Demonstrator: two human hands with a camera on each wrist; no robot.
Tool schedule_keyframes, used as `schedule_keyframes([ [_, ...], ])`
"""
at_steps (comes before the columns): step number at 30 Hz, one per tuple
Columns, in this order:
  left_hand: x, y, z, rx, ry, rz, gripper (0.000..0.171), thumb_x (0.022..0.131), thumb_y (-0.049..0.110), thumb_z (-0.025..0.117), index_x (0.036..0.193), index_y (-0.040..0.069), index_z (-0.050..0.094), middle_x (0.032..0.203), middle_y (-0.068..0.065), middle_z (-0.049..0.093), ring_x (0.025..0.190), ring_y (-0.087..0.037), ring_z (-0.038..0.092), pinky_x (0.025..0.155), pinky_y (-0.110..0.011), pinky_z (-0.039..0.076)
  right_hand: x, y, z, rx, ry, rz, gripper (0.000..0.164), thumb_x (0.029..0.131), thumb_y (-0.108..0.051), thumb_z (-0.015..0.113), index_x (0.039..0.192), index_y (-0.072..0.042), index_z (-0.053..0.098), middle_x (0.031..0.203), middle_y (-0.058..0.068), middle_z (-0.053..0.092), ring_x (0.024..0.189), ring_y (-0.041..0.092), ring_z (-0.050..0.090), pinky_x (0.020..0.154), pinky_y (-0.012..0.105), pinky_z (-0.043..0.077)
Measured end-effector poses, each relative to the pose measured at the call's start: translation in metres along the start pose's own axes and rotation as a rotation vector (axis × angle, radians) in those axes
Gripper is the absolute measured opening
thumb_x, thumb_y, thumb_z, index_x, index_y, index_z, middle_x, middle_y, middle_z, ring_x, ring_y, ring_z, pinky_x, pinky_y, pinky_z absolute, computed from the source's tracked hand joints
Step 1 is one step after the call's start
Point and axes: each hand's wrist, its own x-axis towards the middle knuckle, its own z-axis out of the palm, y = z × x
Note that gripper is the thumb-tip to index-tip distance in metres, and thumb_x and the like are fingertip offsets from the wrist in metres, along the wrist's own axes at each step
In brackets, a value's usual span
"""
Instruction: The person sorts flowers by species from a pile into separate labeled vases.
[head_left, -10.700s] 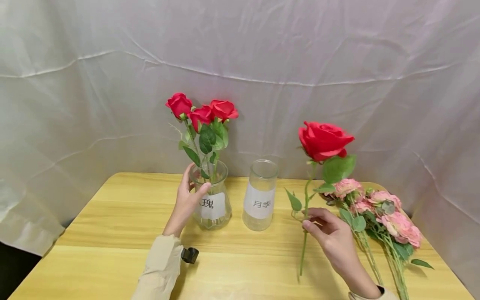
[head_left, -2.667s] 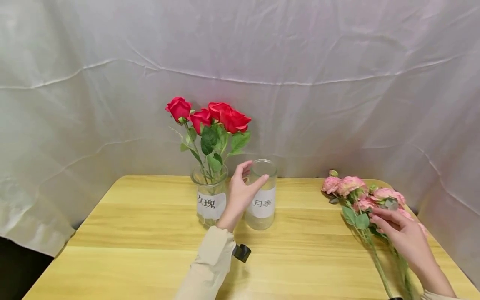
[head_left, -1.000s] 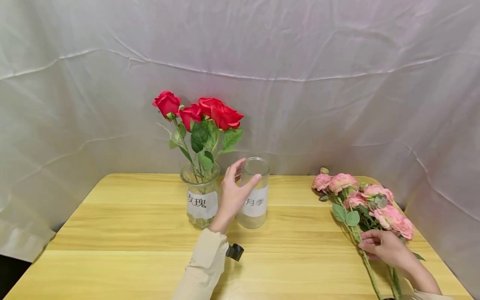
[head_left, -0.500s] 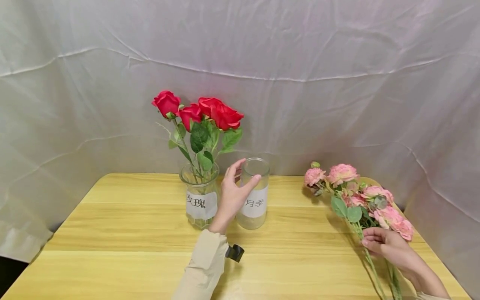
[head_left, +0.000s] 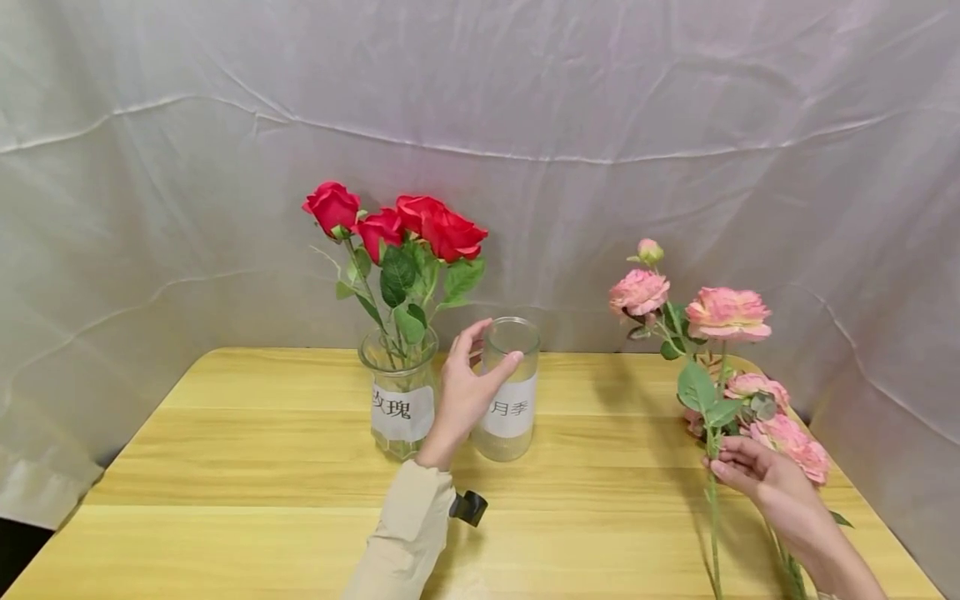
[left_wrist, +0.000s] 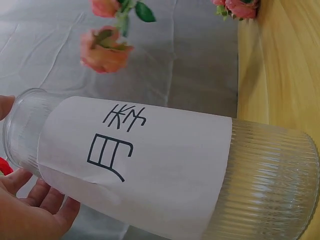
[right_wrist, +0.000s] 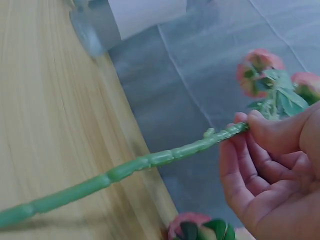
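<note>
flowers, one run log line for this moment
left hand: grips ribbed vase near rim; right hand: holds pink spray by stem; other vase: red roses inside; more pink blooms: on table

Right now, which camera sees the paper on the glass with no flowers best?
Left wrist view: the paper is close, its writing big. Head view: smaller but readable. Right wrist view: a blurry piece, no writing showing.
</note>
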Motion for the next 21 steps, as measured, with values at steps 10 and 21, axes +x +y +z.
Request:
schedule_keyframes([
  [10, -0.001, 0.001, 0.001, -0.015, -0.007, -0.019, 0.060, 0.083, 0.022, 0.074, 0.136, 0.004, 0.051, 0.131, -0.012, 0.052, 0.116, -0.028, 0.049, 0.100, -0.043, 0.040, 0.001, -0.040, 0.012, -0.007, 0.135, -0.165, 0.021, 0.094, -0.003, 0.060, 0.111, 0.009, 0.056, 0.091, -0.015, 0.063, 0.083, -0.002, 0.059, 0.069, 0.013, 0.049],
  [21, 0.000, 0.002, -0.001, -0.020, -0.007, -0.044, 0.060, 0.083, 0.021, 0.075, 0.135, 0.005, 0.051, 0.132, -0.012, 0.052, 0.116, -0.027, 0.049, 0.100, -0.041, 0.040, 0.023, -0.112, 0.023, 0.030, 0.141, -0.329, 0.014, 0.094, -0.001, 0.060, 0.103, 0.009, 0.060, 0.087, -0.011, 0.069, 0.072, 0.005, 0.063, 0.053, 0.021, 0.051],
])
